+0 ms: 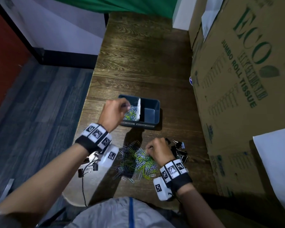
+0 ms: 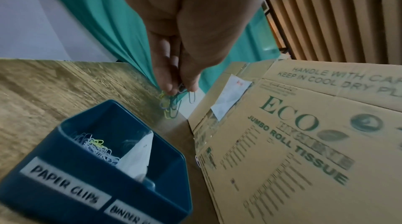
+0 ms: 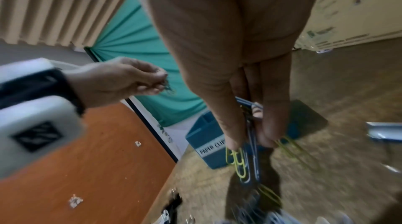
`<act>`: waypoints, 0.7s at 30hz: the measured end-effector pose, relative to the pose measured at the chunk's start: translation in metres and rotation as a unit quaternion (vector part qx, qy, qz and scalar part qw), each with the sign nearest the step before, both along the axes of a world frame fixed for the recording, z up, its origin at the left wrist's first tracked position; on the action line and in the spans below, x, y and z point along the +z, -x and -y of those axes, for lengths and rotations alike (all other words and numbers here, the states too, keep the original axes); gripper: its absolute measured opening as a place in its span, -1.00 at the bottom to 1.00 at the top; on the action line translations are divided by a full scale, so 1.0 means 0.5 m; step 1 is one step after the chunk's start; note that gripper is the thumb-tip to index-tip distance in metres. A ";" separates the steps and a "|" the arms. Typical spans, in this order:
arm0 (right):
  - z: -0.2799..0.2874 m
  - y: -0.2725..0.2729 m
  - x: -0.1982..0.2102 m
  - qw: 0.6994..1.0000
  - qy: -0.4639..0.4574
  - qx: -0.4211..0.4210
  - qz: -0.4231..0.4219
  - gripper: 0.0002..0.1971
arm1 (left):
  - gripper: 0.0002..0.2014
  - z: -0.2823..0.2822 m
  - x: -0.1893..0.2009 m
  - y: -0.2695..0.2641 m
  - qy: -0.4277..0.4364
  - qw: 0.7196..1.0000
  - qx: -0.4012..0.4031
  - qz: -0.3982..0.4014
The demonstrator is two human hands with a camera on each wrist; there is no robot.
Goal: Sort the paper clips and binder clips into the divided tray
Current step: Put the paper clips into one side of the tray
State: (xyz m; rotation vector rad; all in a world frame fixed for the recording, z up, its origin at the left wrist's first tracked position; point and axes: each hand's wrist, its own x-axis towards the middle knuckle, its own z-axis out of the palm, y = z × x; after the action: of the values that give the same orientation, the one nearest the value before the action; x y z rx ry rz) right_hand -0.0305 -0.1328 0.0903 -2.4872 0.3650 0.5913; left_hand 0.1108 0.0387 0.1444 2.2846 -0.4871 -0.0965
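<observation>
Left hand (image 1: 113, 111) pinches a tangled bunch of paper clips (image 2: 172, 105) above the tray (image 1: 152, 120); its paper-clip side sits nearer the desk's left edge. Right hand (image 1: 158, 149) pinches more from the pile (image 1: 136, 160). Risk: stragglers dropping past the divider (image 1: 138, 109) or onto the desk.

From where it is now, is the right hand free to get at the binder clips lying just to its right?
Probably not yet: the right hand is beside the binder clips with nothing between them, but its fingers already pinch several paper clips, which it would likely have to drop first.
</observation>
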 end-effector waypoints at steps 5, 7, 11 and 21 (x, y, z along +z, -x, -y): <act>-0.004 -0.067 0.081 0.995 -0.028 0.014 0.099 -0.91 | -0.68 0.014 -0.038 -0.060 -0.004 0.999 0.021 -0.034; -0.006 -0.112 0.110 0.991 -0.027 0.020 0.131 -0.91 | -0.72 -0.003 -0.081 -0.045 -0.013 0.999 0.033 -0.036; -0.022 -0.215 0.148 0.982 -0.015 0.015 0.187 -0.96 | -0.81 -0.039 -0.165 0.028 -0.089 0.994 0.002 -0.066; -0.039 -0.237 0.049 0.980 0.009 0.051 0.192 -0.68 | -0.33 -0.069 -0.278 0.145 -0.267 0.939 -0.111 -0.186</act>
State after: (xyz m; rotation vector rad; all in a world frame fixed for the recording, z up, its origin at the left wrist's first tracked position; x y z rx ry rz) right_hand 0.0881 -0.1131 0.1148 -2.5750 0.0923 0.1356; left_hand 0.0383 0.0731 0.0055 2.6317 -0.5641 -0.8512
